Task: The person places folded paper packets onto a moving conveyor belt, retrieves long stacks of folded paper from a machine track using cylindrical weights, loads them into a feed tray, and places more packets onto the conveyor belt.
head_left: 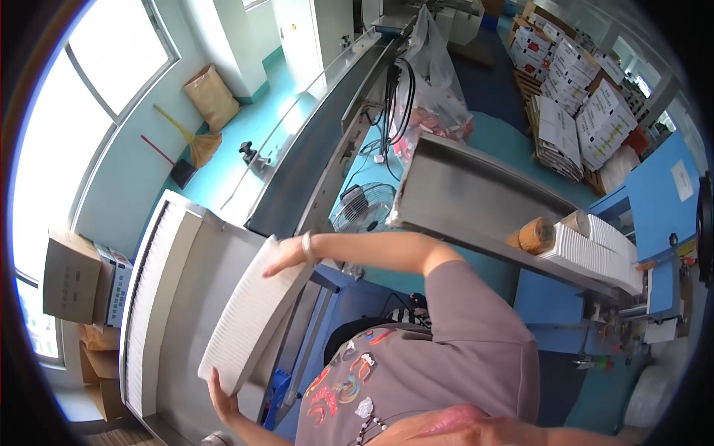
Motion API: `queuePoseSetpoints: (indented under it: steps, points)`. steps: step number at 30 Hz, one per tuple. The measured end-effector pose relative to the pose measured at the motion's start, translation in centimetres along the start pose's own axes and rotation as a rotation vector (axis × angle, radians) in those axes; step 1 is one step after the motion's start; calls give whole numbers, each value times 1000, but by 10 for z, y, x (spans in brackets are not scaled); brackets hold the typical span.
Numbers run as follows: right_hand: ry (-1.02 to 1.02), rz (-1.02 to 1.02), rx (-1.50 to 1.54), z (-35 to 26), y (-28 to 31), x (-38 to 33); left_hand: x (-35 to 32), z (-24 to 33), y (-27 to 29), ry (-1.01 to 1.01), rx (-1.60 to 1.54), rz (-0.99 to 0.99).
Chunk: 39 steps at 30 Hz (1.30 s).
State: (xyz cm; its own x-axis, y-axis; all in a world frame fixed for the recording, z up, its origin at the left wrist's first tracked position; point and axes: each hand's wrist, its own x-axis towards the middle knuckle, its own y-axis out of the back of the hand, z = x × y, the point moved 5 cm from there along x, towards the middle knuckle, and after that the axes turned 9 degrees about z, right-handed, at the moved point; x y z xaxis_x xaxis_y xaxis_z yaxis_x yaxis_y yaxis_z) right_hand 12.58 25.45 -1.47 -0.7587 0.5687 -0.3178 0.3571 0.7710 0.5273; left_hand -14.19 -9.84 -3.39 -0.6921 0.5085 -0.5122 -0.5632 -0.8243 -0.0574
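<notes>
A long row of thin white folded paper tissues (242, 323), packed face to face, lies between my hands above a metal tray (186, 297). My right hand (286, 256), with a white bracelet at the wrist, grips the far end, its fingers laid over the top. At the near end my left hand (222, 398) presses against the row, thumb pointing up; part of its fingers is hidden. Another white row (149, 312) stands along the tray's left wall, apart from my hands.
A conveyor (305, 141) runs away beyond the tray. To the right is a metal trough (476, 186) with wooden blocks (537, 236) and white stacks (595, 256). A floor fan (363, 208) stands below. Cardboard boxes (71, 279) sit at the left.
</notes>
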Motion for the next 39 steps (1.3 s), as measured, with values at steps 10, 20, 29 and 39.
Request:
queuePoseSetpoints:
  steps: [10,20,29,39]
  points:
    - [49,-128,-109,-43,-64,74,1,5,123,124,-116,36]
    - [-12,-132,66,-36,-16,49,-7,18,41,-1,126,159]
    - [-141,16,396,-7,-8,40,-33,11,44,31,135,245]
    - [-239,16,784,7,-13,38,-33,9,41,50,105,277]
